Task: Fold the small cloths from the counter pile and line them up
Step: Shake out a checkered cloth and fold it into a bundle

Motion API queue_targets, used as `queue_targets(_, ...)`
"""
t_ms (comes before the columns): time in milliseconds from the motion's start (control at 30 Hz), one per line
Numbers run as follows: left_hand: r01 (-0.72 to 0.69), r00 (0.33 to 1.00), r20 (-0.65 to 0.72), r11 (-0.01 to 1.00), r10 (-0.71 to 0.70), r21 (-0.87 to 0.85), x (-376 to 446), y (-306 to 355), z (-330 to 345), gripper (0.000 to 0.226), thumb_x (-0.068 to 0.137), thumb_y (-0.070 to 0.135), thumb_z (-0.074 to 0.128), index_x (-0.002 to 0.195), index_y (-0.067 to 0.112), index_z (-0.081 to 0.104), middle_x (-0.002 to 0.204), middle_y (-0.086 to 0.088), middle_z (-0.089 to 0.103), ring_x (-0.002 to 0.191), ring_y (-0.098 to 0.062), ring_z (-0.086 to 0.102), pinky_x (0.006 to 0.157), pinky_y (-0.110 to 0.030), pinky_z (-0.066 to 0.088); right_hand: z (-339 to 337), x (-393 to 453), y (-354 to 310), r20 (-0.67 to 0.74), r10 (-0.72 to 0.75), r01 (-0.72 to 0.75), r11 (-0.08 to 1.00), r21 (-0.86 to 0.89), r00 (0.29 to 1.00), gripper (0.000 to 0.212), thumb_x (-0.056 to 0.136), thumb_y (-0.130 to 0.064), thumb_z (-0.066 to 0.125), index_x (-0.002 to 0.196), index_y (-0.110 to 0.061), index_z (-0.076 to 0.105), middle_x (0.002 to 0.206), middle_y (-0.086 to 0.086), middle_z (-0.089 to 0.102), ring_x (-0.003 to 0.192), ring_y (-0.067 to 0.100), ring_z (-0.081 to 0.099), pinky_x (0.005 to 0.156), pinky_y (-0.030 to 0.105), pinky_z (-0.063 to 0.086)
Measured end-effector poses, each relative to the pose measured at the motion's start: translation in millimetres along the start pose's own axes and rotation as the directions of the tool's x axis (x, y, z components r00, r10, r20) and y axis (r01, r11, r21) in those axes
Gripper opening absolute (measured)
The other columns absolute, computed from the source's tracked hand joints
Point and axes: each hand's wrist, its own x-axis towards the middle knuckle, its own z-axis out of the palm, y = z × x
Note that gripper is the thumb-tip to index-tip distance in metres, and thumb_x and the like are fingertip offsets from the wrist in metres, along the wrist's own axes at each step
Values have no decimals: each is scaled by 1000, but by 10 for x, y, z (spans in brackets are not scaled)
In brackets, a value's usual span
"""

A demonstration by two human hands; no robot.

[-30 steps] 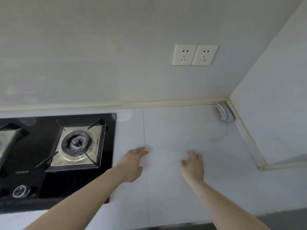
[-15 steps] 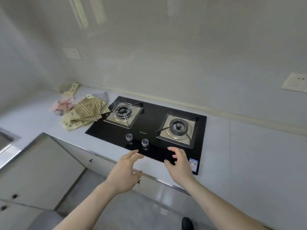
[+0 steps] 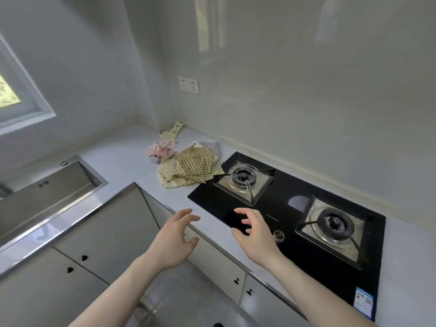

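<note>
1. While both hands, left hand [image 3: 173, 241] and right hand [image 3: 256, 234], hover with fingers spread and hold nothing, the cloth pile [image 3: 188, 165] lies on the counter [image 3: 132, 161] corner.
2. It stretches from the wall toward the stove [image 3: 295, 208].
3. A sink [image 3: 47, 192] sits left.

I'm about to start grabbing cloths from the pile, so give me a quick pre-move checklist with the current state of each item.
1. Left hand free: ok, fingers relaxed, holding nothing.
2. Right hand free: ok, holding nothing.
3. Cloth pile in view: ok, on the counter left of the hob.
4. Pile clear of the hob: not ok, the checked cloth overlaps its corner by the near burner.
5. Burners off: cannot tell for certain; no flame visible.
6. Hands at the pile: not ok, both hover short of it.
</note>
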Motion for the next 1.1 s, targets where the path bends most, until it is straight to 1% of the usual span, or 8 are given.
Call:
queue_targets(133,70,997,-27,997,-69,42,299,-454,-407,53,90,31,67,141,39,52,162,14,32,146,-14,39,117,-27,33,374,554,-127,75,4,-6,1000,23,997,46,93,-27,67,132,-44,51,133,-22,45,123,0,49,100,24,46)
queue_targets(300,123,991,-56,989,-119,76,675,-814,-851,53,91,30,66,142,36,53,161,15,33,146,-13,38,114,-26,33,727,1196,-321,118,0,-1,1000,7,993,48,91,-30,66,135,-40,50,134,-22,45,123,1,49,101,25,46)
queue_targets(467,108,994,-25,991,-106,76,1172,-1113,-1075,53,91,33,66,142,36,53,161,15,33,144,-12,40,116,-28,35,954,1687,-449,117,-6,6,1000,-1,993,45,93,-29,65,135,-37,51,132,-23,46,123,0,49,93,18,44)
queue_targets(600,50,997,46,995,-54,92,1705,-1342,-1152,52,92,34,66,142,35,53,162,12,32,140,-19,47,116,-33,37,1110,1973,-435,64,37,-38,999,1,997,44,93,-29,66,133,-38,52,131,-23,47,122,0,49,93,19,44)
queue_targets(700,-18,994,108,995,7,96,2175,-1533,-1196,50,93,31,65,142,33,54,162,10,33,146,-18,38,119,-35,34,1259,2197,-394,-16,74,-74,997,-8,997,44,92,-28,68,133,-37,53,131,-23,49,120,0,50,92,17,44)
queue_targets(800,-99,982,169,991,81,96,2689,-1759,-1229,48,94,29,64,141,30,56,160,8,35,144,-18,40,116,-32,37,1473,2479,-370,-96,105,-109,993,-36,990,43,93,-28,68,130,-41,53,130,-25,49,120,0,51,95,19,44)
queue_targets(933,-188,952,259,979,162,79,3367,-2192,-1250,47,91,29,65,138,32,58,160,8,37,145,-18,39,116,-38,40,1868,2895,-357,-212,166,-179,983,-43,963,42,94,-23,68,130,-38,53,129,-24,50,118,0,53,96,19,45)
queue_targets(1100,-248,938,261,968,228,46,4022,-2632,-1221,46,88,18,65,131,33,63,155,8,43,142,-17,41,117,-35,37,2232,3324,-334,-314,202,-231,971,-57,928,42,91,-23,71,129,-34,57,124,-26,52,112,-10,53,92,16,45)
